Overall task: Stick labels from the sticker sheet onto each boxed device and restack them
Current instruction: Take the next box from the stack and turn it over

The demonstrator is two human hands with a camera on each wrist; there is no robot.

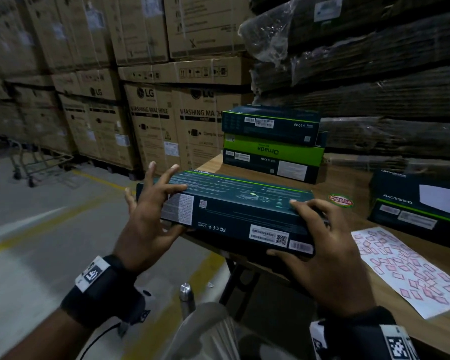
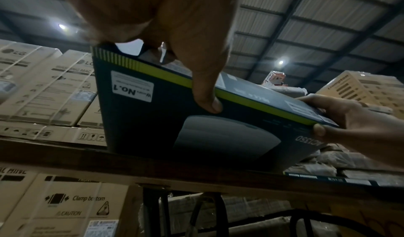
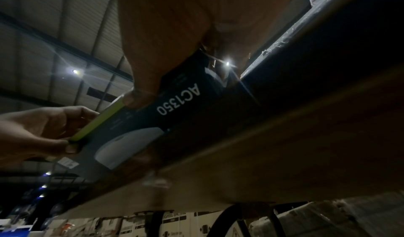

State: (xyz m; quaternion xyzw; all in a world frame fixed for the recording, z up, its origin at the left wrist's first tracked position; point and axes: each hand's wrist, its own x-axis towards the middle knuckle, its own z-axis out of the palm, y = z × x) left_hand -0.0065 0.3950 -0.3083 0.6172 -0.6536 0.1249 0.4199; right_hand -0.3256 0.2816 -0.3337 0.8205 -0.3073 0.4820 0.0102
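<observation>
A dark teal boxed device (image 1: pixel 239 211) with a green stripe hangs tilted above the left edge of the wooden table (image 1: pixel 343 183). My left hand (image 1: pixel 146 211) grips its left end, fingers spread over the top and thumb beneath. My right hand (image 1: pixel 320 245) grips the right end. From the left wrist the box (image 2: pixel 166 123) shows its printed face under my left hand (image 2: pixel 205 92), and my right hand (image 2: pixel 349 125) pinches the far corner. The right wrist view shows "AC1350" on the box (image 3: pixel 179 112). The sticker sheet (image 1: pixel 405 266) lies on the table at right.
A stack of three boxed devices (image 1: pixel 273 141) stands at the table's far side, another boxed device (image 1: pixel 421 209) at right. Washing machine cartons (image 1: pixel 153 120) and wrapped flat cardboard (image 1: pixel 361 74) wall the back. A trolley (image 1: pixel 37 162) stands on the floor at left.
</observation>
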